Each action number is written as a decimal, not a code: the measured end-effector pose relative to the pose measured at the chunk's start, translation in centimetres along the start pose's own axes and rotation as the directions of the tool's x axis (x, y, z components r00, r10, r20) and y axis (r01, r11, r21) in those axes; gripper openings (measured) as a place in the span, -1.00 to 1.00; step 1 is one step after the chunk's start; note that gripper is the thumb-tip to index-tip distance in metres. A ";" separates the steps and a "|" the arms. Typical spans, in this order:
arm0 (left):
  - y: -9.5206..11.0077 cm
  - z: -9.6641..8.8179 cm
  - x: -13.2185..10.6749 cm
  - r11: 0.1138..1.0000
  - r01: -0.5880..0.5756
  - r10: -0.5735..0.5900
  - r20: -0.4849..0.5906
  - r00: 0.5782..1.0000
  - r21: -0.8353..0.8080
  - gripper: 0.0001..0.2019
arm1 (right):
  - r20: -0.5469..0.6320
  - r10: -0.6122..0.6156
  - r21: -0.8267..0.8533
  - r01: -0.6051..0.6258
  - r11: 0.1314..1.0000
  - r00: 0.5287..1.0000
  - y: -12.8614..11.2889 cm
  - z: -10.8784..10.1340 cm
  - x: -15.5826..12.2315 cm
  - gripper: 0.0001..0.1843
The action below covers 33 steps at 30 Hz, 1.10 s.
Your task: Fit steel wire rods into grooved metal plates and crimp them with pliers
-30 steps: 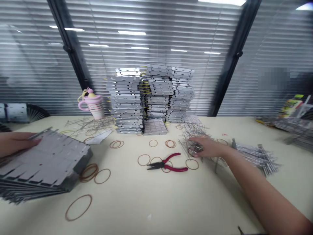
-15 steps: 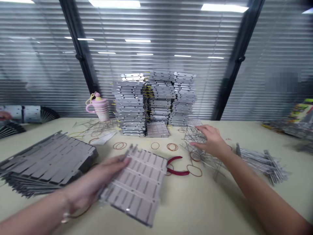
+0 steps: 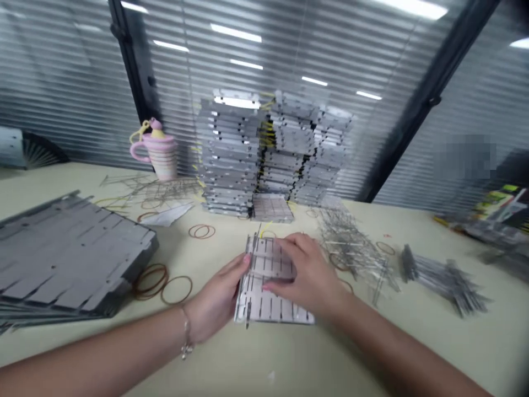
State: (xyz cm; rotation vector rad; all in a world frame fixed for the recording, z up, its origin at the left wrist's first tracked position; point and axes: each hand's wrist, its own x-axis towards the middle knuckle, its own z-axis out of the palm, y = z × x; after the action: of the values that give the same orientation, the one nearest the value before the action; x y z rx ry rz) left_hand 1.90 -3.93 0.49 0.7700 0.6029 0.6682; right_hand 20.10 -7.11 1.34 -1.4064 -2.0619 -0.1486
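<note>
My left hand point(image 3: 217, 303) is closed around the left edge of a grey slotted panel point(image 3: 264, 311), with the thumb on its near face. The panel is tilted up above the table. Thin metal strips run along its left side, and a bit of yellow shows at its top. My right hand point(image 3: 309, 270) lies over the panel's right part, its thumb and forefinger apart on the surface; its other fingers are hidden. Beyond my right hand lies a tangled heap of thin metal wires point(image 3: 347, 237). Motion blurs the view.
A stack of larger grey panels point(image 3: 78, 253) lies at left, beside rubber bands point(image 3: 152, 281). Tall piles of panels point(image 3: 229, 160) stand at the back, a pink-and-white cup point(image 3: 164, 157) to their left. A bundle of metal rods point(image 3: 442, 278) lies at right.
My right hand has come from the wire heap to the panel. My left hand has brought the panel rightward and turned it more upright. The red-handled pliers are now out of sight. The view has tilted.
</note>
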 end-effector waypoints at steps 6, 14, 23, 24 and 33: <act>0.1 0.5 -0.4 1.000 0.009 -0.009 -0.046 0.999 -0.011 -0.60 | -0.113 0.008 0.011 -0.007 1.000 0.994 0.0 1.2 -1.7 -0.26; 0.2 0.7 -0.4 1.000 -0.011 0.012 -0.015 1.000 0.019 -0.60 | -0.117 -0.011 0.016 0.013 1.000 0.993 0.0 1.7 -1.8 -0.29; -0.5 0.2 -0.5 0.995 -0.065 0.060 0.062 0.996 0.081 -0.59 | -0.129 -0.151 -0.045 0.146 0.988 0.980 0.5 0.8 -1.8 -0.28; -0.6 0.1 -0.5 0.993 -0.080 0.074 0.075 0.994 0.085 -0.59 | -0.130 -0.166 -0.054 0.160 0.986 0.978 0.5 0.7 -1.8 -0.28; -0.9 -0.8 -0.4 0.914 -0.244 0.200 0.164 0.966 0.324 -0.57 | -0.135 -0.276 -0.187 0.249 0.950 0.952 -0.1 -0.4 -2.0 -0.29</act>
State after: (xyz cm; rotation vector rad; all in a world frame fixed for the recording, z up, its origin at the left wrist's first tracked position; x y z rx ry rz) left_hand 1.33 -4.36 -0.56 1.2126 0.5231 0.7254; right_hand 20.71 -8.95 0.57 -1.1643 -2.1331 -0.5416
